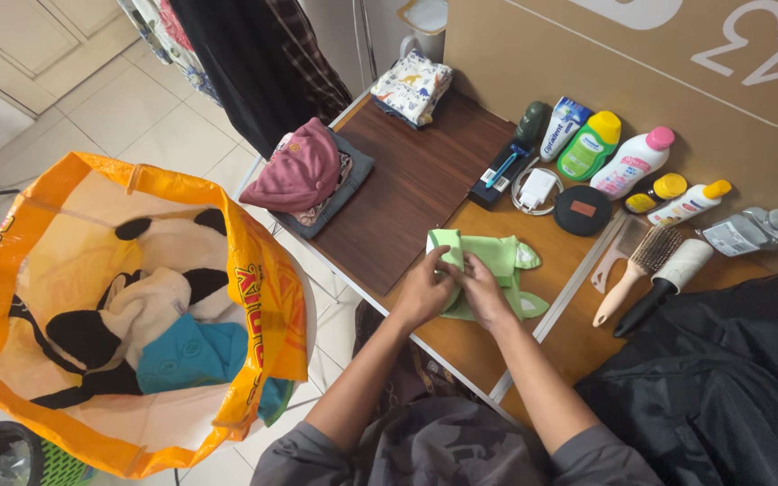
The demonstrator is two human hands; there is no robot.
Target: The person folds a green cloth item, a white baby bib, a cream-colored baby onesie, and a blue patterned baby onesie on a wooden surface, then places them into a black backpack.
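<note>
Both hands, left [423, 292] and right [483, 292], grip a half-folded green garment [497, 261] on the tabletop [407, 189]; folded clothes [308, 175] lie beside, more fill the bag [263, 297].

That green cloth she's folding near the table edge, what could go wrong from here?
The green cloth, gripped by the left hand and right hand, lies close to the table's front edge, so a loose end might slip off. An elbow swing might knock the hairbrush or the bottles behind it. The orange bag beside the table looks soft and could sag or tip.
</note>
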